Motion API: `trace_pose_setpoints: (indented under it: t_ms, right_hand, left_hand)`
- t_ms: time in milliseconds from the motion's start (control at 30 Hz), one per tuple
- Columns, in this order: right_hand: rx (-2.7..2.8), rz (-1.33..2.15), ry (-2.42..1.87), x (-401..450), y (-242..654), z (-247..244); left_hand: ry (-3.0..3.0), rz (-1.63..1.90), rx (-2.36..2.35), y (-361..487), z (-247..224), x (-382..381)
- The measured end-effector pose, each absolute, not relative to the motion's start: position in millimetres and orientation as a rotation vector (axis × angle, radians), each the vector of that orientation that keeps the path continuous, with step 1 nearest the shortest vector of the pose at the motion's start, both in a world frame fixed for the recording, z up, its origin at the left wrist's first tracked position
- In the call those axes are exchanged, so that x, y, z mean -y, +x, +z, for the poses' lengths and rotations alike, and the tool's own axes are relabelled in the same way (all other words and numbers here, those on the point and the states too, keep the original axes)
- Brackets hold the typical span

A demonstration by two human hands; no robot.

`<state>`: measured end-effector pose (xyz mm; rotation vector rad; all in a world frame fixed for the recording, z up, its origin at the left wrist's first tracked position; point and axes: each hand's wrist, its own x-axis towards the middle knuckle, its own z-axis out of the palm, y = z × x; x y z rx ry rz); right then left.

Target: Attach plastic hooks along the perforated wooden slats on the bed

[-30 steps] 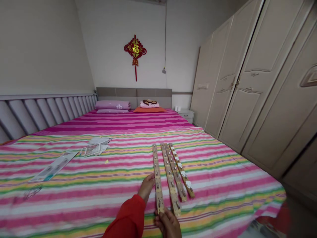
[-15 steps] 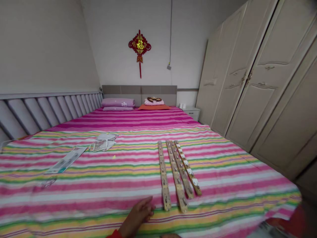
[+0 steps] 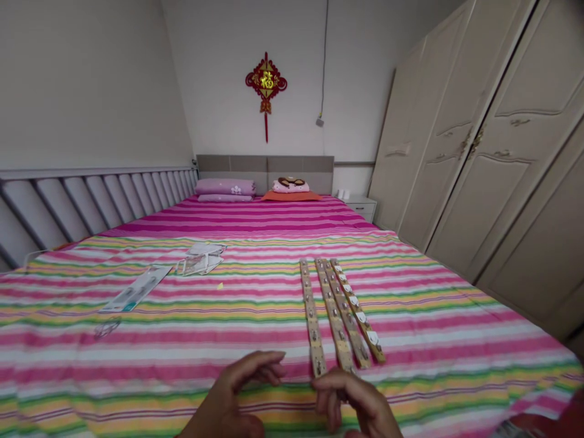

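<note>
My left hand [image 3: 228,395] is above the striped sheet [image 3: 182,365] at the bottom centre, fingers curved, thumb apart, holding nothing that shows. Close by on its right is my right hand [image 3: 353,398], fingers bent downward and thumb apart from them, also with nothing visible in it. It overlaps the near ends of the long narrow strips; I cannot tell whether it touches them. A tan strip [image 3: 311,316] with small metal hooks lies leftmost. Beside it are a second strip [image 3: 335,316], a third strip [image 3: 348,316] and a rightmost strip [image 3: 378,353] with white pieces along it.
On the left of the bed lie a flat clear-and-white package [image 3: 139,289], a thin wire-like loop [image 3: 107,327] and crumpled white packets [image 3: 201,258]. Folded bedding [image 3: 225,187] sits by the headboard [image 3: 301,173]. A rail [image 3: 91,204] borders the left, wardrobes [image 3: 460,182] the right.
My right hand has come up into view near the strips' near ends. My left hand has come further into view with its fingers arched. The whole view has shifted slightly.
</note>
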<state>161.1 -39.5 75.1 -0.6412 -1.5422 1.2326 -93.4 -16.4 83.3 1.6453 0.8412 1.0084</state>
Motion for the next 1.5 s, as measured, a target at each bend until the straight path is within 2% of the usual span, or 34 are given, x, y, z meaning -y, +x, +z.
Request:
trace_pose_setpoints:
  t_ms: [133, 233, 533, 767, 1167, 1267, 1400, 1500]
  right_hand:
    - [1.447, 0.897, -0.498, 30.3, 153.3, 113.2]
    - [1.404, 0.834, -0.584, 21.8, 148.3, 120.4]
    - [1.269, 0.986, -0.870, -2.7, 138.5, 81.1]
    - [1.380, 0.838, -0.858, 5.3, 136.8, 91.4]
    - [1.328, 0.921, -0.881, 5.4, 130.2, 83.4]
    - [1.264, 0.850, -0.792, 15.6, 130.4, 90.4]
    - [1.329, 0.755, -0.660, 26.7, 127.5, 97.4]
    - [1.426, 0.721, -0.720, 23.9, 122.9, 98.0]
  left_hand:
    - [1.553, 1.535, -0.773, -91.2, 103.9, 6.5]
    - [1.404, 1.684, -0.849, -91.4, 109.0, -2.1]
    - [1.133, 1.484, -1.263, -81.9, 79.9, 0.4]
    - [1.225, 1.534, -1.244, -82.5, 84.9, 1.7]
    - [1.136, 1.518, -1.229, -84.7, 73.6, 0.1]
    - [1.196, 1.572, -1.193, -82.1, 79.5, 5.3]
    - [1.229, 1.815, -1.150, -67.5, 96.4, 19.3]
    - [1.280, 1.880, -1.229, -57.0, 106.7, 24.2]
